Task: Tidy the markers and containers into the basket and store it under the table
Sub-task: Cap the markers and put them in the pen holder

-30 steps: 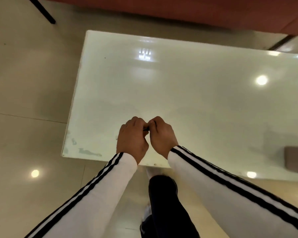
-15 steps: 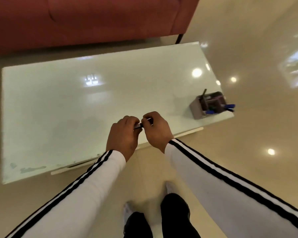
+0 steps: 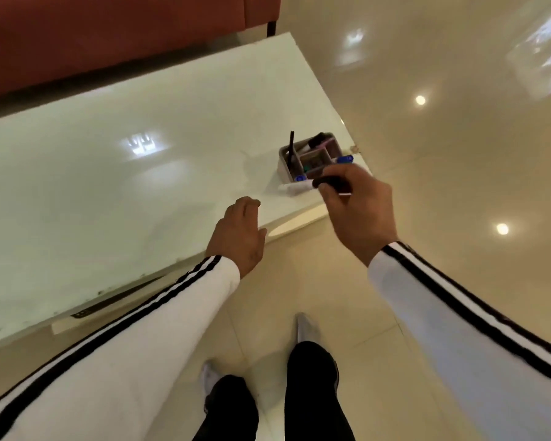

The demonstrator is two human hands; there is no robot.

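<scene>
R hand point(image 3: 357, 214) pinches a black marker point(image 3: 330, 183), fingers curled, just beside the grey divided basket point(image 3: 283, 165) at the table point(image 3: 140, 202) corner. L hand point(image 3: 239, 237) is relaxed, holding nothing. Marker prob. light, stiff, slick; grip mid-barrel.

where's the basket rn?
Head view, right of centre: the grey basket sits on the white table at its near right corner, just beyond the right hand, which holds a black marker.
</scene>
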